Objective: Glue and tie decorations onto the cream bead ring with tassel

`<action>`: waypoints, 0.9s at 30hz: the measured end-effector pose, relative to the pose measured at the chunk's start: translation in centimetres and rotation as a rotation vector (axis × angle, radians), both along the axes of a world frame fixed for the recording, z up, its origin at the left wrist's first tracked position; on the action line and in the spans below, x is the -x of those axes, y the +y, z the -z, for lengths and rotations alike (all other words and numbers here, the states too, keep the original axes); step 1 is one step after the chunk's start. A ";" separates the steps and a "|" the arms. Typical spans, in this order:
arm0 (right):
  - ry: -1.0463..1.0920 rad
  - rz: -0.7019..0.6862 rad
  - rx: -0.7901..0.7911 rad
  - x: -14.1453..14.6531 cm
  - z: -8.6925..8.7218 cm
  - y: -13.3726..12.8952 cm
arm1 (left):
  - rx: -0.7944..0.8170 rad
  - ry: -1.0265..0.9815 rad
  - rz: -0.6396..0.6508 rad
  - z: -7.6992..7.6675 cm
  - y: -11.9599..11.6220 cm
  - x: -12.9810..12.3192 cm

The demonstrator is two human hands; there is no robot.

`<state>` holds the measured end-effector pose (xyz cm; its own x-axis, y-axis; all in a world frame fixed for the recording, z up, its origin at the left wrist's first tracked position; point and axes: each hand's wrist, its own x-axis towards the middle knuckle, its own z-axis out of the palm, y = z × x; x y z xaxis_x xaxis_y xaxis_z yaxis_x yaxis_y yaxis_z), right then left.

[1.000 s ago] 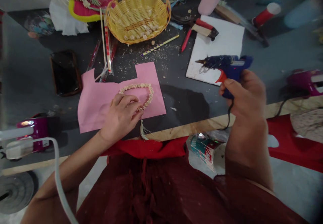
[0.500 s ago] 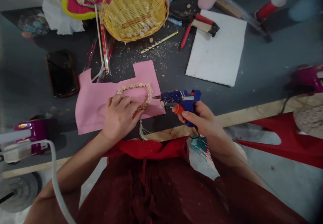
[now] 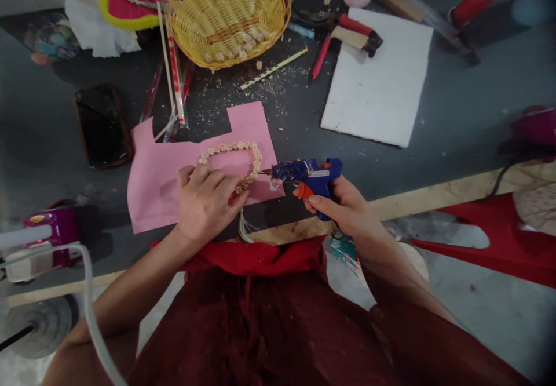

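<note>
My left hand (image 3: 211, 200) pinches the lower edge of a beaded loop (image 3: 234, 146) made of small cream pieces, with a pale tassel (image 3: 244, 228) hanging below it over the table edge. Under the loop lies a pink sheet (image 3: 150, 186) with cut-out corners. My right hand (image 3: 343, 203) is closed around the handle of a blue glue gun (image 3: 295, 170), fingers at its orange trigger (image 3: 303, 190). The gun's metal tip points left and is at the right side of the loop; whether it touches cannot be made out.
A yellow wicker basket (image 3: 230, 9) holds small pale pieces. Behind the sheet lie a pencil (image 3: 273, 70), crumbs and wrapped sticks (image 3: 176, 79). A white board (image 3: 377, 90) with red-handled pliers (image 3: 358, 31) is at the right. At the left are a phone (image 3: 103, 125) and a purple device (image 3: 50, 229).
The glue gun has shifted slightly left, bringing its tip closer to the loop's right side. My left hand keeps its hold on the loop. The view has tilted a little.
</note>
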<state>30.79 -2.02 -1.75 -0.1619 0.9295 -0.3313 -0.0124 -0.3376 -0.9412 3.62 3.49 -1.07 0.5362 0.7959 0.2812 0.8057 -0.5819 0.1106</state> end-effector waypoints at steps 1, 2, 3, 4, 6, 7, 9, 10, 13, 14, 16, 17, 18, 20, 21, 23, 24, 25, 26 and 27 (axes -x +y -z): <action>-0.002 -0.008 -0.001 0.0 0.0 0.0 | -0.001 0.005 -0.002 0.0 0.0 0.0; -0.004 -0.015 -0.004 -0.1 0.0 0.0 | -0.005 0.009 -0.004 0.1 0.0 0.0; -0.008 -0.019 -0.008 -0.1 0.0 0.1 | -0.010 0.010 -0.005 0.1 -0.1 0.0; -0.010 -0.020 -0.013 -0.1 0.0 0.1 | -0.016 0.008 -0.008 0.1 -0.1 0.1; -0.011 -0.023 -0.017 -0.1 0.0 0.1 | -0.020 0.015 -0.016 0.0 -0.2 0.3; -0.010 -0.020 -0.016 -0.1 0.0 0.1 | -0.014 0.022 -0.019 0.0 -0.3 0.4; -0.007 -0.016 -0.011 -0.1 0.0 0.0 | 0.018 0.033 -0.030 -0.1 -0.4 0.6; -0.009 -0.014 -0.010 -0.1 0.0 0.0 | 0.035 0.030 -0.038 -0.2 -0.5 0.6; -0.009 -0.008 -0.017 -0.1 0.1 0.0 | 0.065 0.001 -0.063 -0.1 -0.6 0.5; -0.007 -0.011 -0.022 -0.1 0.1 0.0 | 0.073 -0.004 -0.068 -0.1 -0.6 0.4; -0.006 -0.024 -0.026 -0.1 0.1 0.0 | 0.094 -0.013 -0.074 0.0 -0.5 0.3; -0.008 -0.026 -0.024 -0.1 0.0 0.1 | 0.106 -0.024 -0.076 0.1 -0.5 0.2; -0.012 -0.022 -0.019 0.0 0.0 0.1 | 0.115 -0.037 -0.077 0.2 -0.4 0.1; -0.023 -0.003 -0.007 0.1 -0.3 0.0 | 0.119 -0.054 -0.074 0.4 -0.4 0.1; -0.031 0.004 -0.004 0.2 -0.4 0.0 | 0.108 -0.055 -0.074 0.5 -0.3 0.1; -0.054 -0.005 -0.010 0.3 -0.5 -0.1 | 0.079 -0.047 -0.068 0.6 -0.3 0.1; -0.070 -0.020 -0.021 0.3 -0.6 -0.1 | 0.074 -0.044 -0.064 0.6 -0.3 0.1; -0.089 -0.039 -0.037 0.3 -0.6 -0.1 | 0.074 -0.048 -0.062 0.6 -0.3 0.1; -0.110 -0.061 -0.056 0.3 -0.6 -0.1 | 0.082 -0.053 -0.062 0.6 -0.3 0.1; -0.131 -0.084 -0.077 0.3 -0.7 -0.1 | 0.092 -0.056 -0.062 0.6 -0.3 0.1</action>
<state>30.49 -2.12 -1.08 -0.2006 0.9378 -0.2833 0.1374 -0.2594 -0.9560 3.49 3.16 -1.68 0.4704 0.8509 0.2339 0.8311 -0.5163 0.2068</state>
